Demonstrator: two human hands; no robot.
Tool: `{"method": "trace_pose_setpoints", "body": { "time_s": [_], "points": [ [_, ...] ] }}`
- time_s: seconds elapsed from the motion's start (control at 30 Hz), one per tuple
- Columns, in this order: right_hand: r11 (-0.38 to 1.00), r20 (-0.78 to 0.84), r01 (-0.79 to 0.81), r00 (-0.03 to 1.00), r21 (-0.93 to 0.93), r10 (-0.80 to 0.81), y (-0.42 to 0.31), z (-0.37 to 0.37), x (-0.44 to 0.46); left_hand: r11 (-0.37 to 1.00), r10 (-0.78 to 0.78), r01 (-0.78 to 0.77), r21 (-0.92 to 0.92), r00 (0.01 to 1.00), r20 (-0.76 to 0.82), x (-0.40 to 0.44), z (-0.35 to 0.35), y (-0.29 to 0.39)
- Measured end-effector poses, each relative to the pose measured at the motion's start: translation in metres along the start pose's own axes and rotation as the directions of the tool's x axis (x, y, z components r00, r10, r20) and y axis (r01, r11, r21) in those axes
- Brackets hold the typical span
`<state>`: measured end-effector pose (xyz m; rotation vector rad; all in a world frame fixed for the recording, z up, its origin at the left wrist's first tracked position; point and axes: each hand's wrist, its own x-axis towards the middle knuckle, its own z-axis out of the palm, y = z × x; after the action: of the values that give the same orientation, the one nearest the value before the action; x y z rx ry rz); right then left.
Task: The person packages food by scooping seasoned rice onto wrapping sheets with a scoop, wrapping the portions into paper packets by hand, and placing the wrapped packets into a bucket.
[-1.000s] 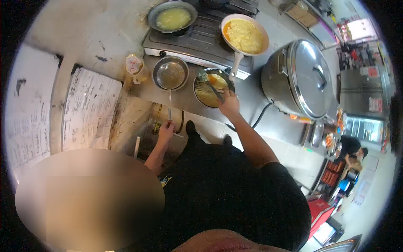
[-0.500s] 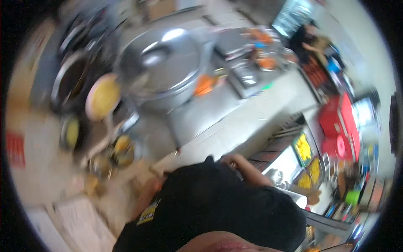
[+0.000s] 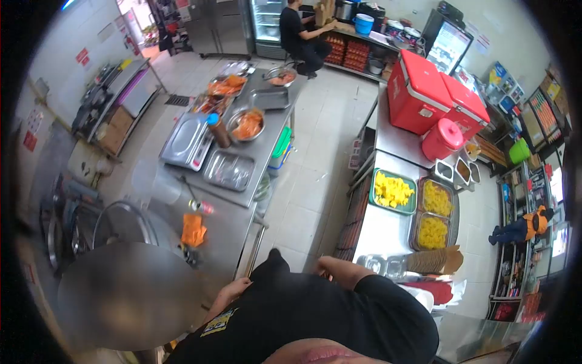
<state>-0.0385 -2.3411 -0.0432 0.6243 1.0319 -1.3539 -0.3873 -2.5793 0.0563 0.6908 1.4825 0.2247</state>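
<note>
My left hand (image 3: 235, 287) is low beside my black shirt, close to the edge of the steel table (image 3: 224, 242) on the left. Its fingers are mostly hidden against my body. On the other side, my right hand (image 3: 326, 266) has curled fingers in front of my shirt, near the right-hand counter; I cannot see anything in it. On the left table lie an orange cloth (image 3: 193, 230), a digital scale (image 3: 188, 142), a brown bottle with a blue cap (image 3: 218, 130), a clear tray (image 3: 229, 170) and a bowl of orange food (image 3: 247, 125).
Right counter holds a green-rimmed tray of yellow chunks (image 3: 393, 190), trays of shredded yellow food (image 3: 433, 232), and red coolers (image 3: 418, 94). A person in black (image 3: 297, 36) crouches by far shelves; another, in orange (image 3: 535, 222), stands far right. A blurred patch covers the lower left.
My view has swung right and up, away from the large pot, and is sharper. The right counter and far wall show more fully. Both hands stay low by my body.
</note>
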Motion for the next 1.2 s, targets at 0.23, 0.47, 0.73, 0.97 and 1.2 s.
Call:
{"method": "trace_pose_setpoints", "body": {
  "time_s": [0.23, 0.47, 0.73, 0.97, 1.2],
  "points": [
    [0.911, -0.389, 0.172, 0.921, 0.374, -0.014, 0.085, -0.097, 0.009, 0.842, -0.105, -0.057, 0.536, 0.958, 0.266, 0.170, -0.103, 0.140],
    [0.731, -0.727, 0.556, 0.676, 0.394, -0.123, 0.200, -0.153, -0.064, 0.535, -0.153, -0.358, 0.765, 0.850, 0.505, 0.329, -0.175, 0.406],
    [0.025, -0.820, 0.820, 0.569, 0.571, 0.061, 0.183, -0.236, -0.116, 0.483, 0.560, -0.624, 0.615, 0.760, 0.331, 0.446, -0.179, 0.706],
    [0.149, -0.785, 0.771, 0.600, 0.619, 0.157, 0.214, -0.416, -0.324, 0.386, 0.277, -0.449, 0.806, 0.890, 0.363, 0.599, -0.196, 0.786],
    [0.886, -0.968, 0.454, 0.252, 0.097, -0.023, 0.254, -0.693, -0.465, 0.697, 0.134, -0.408, 0.590, 0.882, 0.452, 0.623, -0.251, 0.865]
  ]
}}
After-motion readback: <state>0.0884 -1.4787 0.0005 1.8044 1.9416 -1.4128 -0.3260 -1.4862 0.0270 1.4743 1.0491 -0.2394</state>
